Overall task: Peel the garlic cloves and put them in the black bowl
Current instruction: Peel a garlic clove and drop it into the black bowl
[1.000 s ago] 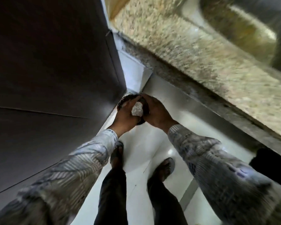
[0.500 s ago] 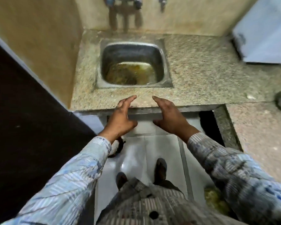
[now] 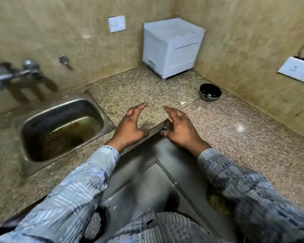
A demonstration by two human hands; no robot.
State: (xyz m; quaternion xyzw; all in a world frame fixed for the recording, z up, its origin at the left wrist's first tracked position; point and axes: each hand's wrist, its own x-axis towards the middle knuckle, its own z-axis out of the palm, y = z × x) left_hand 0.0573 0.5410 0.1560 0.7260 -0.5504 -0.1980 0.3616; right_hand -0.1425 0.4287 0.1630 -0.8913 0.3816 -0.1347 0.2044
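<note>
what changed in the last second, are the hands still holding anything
One second ago both hands held a dark container with white scraps, low by the floor. They let it go: left hand and right hand hover open and empty above the counter edge. The view swung up and right, showing the black bowl on the counter. Since half a second ago the hands stayed open and empty.

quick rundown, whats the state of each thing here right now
left hand: open, empty
right hand: open, empty
black bowl: upright on counter, pale bits inside
sink: holds murky brown water
pale scrap: loose on counter, outside the bowl
white box: looks closed
</note>
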